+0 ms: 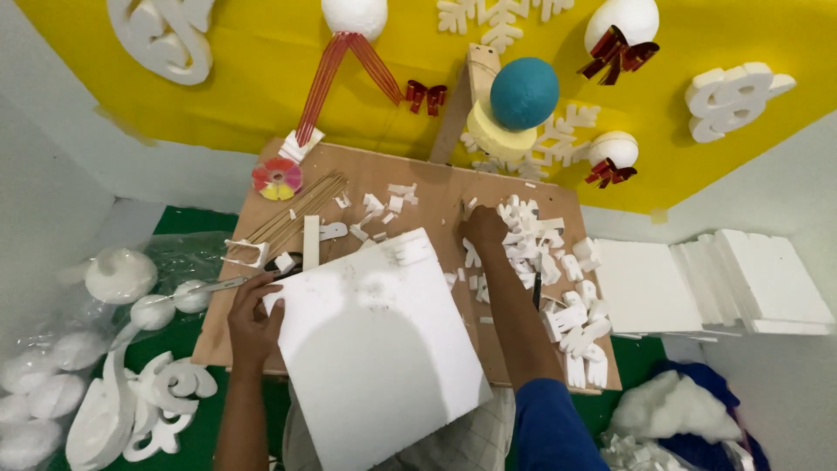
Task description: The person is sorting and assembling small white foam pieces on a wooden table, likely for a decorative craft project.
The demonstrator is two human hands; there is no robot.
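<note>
The left hand point(255, 316) has its grip curled around the near-left corner of a big white foam sheet point(379, 344), thumb on top and fingers under the edge, and it also seems to pinch a thin metal blade point(214, 285) that pokes out to the left; how firmly is hard to tell. The sheet lies tilted across the brown board surface point(436, 187), its far corner pointing toward the right hand and its near edge overhanging the person's lap. The right hand point(485, 228) reaches well forward, fingers bent down and pressed together on small white foam pieces point(532, 240) at the near edge of a heap; whether it pinches one piece or only touches them cannot be told. That heap runs in a long band from the middle of the board down its right side, so its long axis lies roughly along the right forearm, and the right hand is much the nearer of the two; the left hand is well apart from it, with the sheet between. Beyond the left hand lie a bundle of thin wooden sticks point(292, 209), a small colourful disc point(277, 178) and scattered foam offcuts. Farther out, white foam balls point(120, 275) sit on the left, stacked foam slabs point(750, 279) on the right, and a teal ball point(524, 92) rests against the yellow backdrop point(244, 70)
</note>
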